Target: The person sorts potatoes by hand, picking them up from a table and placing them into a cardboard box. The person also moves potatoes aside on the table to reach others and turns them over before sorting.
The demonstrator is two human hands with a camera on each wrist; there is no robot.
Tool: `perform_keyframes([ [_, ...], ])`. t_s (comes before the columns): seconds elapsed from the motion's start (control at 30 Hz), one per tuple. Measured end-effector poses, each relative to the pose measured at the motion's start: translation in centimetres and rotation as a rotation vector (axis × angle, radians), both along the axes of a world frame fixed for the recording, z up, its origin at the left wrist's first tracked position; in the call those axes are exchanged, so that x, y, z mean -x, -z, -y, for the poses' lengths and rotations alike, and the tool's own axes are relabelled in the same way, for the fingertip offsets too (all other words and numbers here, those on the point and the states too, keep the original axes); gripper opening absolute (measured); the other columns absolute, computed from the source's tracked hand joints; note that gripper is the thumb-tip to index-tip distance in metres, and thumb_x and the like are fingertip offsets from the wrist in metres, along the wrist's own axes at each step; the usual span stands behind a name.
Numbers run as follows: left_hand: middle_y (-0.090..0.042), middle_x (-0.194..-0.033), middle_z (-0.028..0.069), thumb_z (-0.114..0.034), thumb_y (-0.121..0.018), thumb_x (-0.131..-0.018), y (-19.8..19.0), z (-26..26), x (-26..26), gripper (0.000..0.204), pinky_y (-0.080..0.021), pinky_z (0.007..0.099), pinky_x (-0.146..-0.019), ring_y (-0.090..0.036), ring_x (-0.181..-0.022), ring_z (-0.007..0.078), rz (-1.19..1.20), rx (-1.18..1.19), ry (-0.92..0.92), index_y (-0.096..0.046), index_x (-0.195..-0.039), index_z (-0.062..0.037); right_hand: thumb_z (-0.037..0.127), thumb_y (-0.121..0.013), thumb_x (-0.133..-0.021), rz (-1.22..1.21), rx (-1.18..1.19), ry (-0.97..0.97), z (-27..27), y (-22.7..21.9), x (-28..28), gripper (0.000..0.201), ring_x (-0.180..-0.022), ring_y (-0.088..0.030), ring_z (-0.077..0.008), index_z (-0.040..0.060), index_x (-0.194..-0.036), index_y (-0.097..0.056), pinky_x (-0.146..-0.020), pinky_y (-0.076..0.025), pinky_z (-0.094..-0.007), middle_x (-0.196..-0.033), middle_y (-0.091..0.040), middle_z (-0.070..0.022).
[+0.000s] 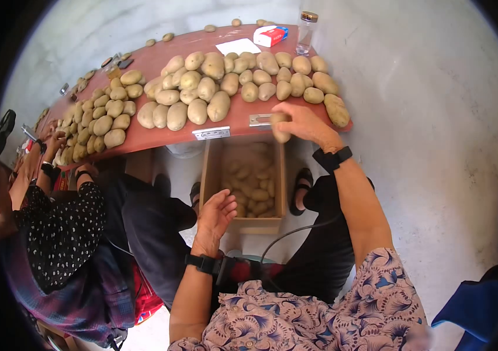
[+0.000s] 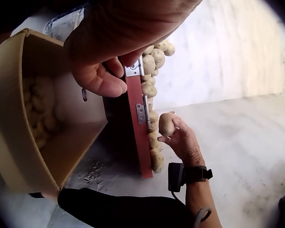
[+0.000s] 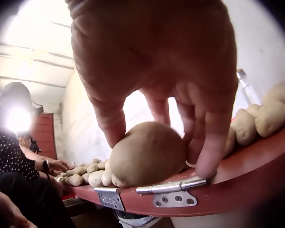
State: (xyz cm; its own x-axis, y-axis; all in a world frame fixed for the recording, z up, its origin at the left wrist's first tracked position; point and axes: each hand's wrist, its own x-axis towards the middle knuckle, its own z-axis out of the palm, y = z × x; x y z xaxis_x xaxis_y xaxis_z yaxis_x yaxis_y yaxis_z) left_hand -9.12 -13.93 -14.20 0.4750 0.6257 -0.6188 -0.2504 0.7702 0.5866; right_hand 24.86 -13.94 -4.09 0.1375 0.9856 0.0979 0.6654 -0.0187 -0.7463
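Observation:
Between the thumb and fingers of my right hand (image 1: 304, 124) is a potato (image 3: 148, 154), held at the table's front edge beside a metal hinge (image 3: 175, 198). My left hand (image 1: 218, 214) holds nothing; its fingers are relaxed, over the near side of a cardboard box (image 1: 278, 175). Many potatoes (image 1: 255, 195) lie inside that box, below the table edge. On the red table (image 1: 167, 136), further potatoes (image 1: 208, 88) are spread in groups, some piled on others. The left wrist view shows the left hand (image 2: 118, 38) close to the camera, with the box to its left.
A glass jar (image 1: 305, 35) with a lid, a red and blue packet (image 1: 271, 35) and white paper (image 1: 237, 47) stand behind the potatoes. At the left, another person (image 1: 62, 228) reaches toward a separate potato group (image 1: 100, 120). A cable (image 1: 296, 231) crosses my lap.

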Motion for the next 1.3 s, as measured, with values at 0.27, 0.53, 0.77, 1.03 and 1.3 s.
perform_keyframes([
  [0.27, -0.069, -0.095, 0.0073, -0.023, -0.062, -0.091, 0.4, 0.2, -0.1, 0.024, -0.053, 0.033, -0.068, -0.064, -0.079, 0.0185, 0.005, 0.004, 0.009, -0.063, -0.111, -0.009, 0.026, -0.065, -0.083, 0.142, 0.111, -0.139, -0.3, 0.8, 0.0, 0.038, -0.09, -0.061, -0.0321, 0.0021, -0.112, -0.059, -0.08, -0.047, -0.0423, -0.096, -0.065, -0.0176],
  [0.53, -0.069, -0.095, 0.0076, -0.022, -0.061, -0.092, 0.3, 0.1, 0.1, 0.025, -0.053, 0.0323, -0.068, -0.064, -0.079, 0.0184, 0.011, 0.001, 0.008, -0.062, -0.112, -0.0081, 0.021, -0.062, -0.081, 0.414, -0.441, 0.392, -0.3, 3.1, -5.2, 0.031, -0.103, -0.057, -0.0367, 0.0073, -0.108, -0.062, -0.088, -0.047, -0.0455, -0.102, -0.062, -0.0187],
  [0.77, -0.068, -0.095, 0.0076, -0.021, -0.061, -0.092, 0.2, 0.4, -0.4, 0.024, -0.054, 0.0327, -0.068, -0.064, -0.08, 0.0184, -0.005, 0.005, 0.007, -0.063, -0.112, -0.0079, 0.022, -0.064, -0.079, 0.249, -0.281, 0.659, 0.2, 2.9, -7.3, 0.036, -0.103, -0.057, -0.0368, 0.0063, -0.111, -0.061, -0.09, -0.045, -0.045, -0.105, -0.061, -0.0203],
  [1.03, -0.068, -0.095, 0.0088, -0.021, -0.059, -0.092, 0.6, 0.7, -0.4, 0.025, -0.055, 0.0336, -0.068, -0.066, -0.081, 0.0194, 0.001, -0.012, 0.015, -0.062, -0.112, -0.0062, 0.018, -0.065, -0.078, 0.284, -0.259, 0.482, -0.5, 2.5, -5.9, 0.045, -0.103, -0.059, -0.039, 0.0044, -0.12, -0.058, -0.093, -0.046, -0.0436, -0.111, -0.061, -0.0224],
  [1.3, -0.067, -0.096, 0.0079, -0.022, -0.059, -0.092, -0.8, 1.0, -0.1, 0.026, -0.055, 0.0334, -0.069, -0.065, -0.081, 0.0186, -0.038, -0.032, 0.024, -0.062, -0.113, -0.0067, 0.012, -0.063, -0.076, 0.459, -0.244, 0.418, -2.3, 5.9, -7.5, 0.049, -0.114, -0.05, -0.0433, 0.0002, -0.122, -0.052, -0.097, -0.042, -0.0486, -0.119, -0.054, -0.0252],
])
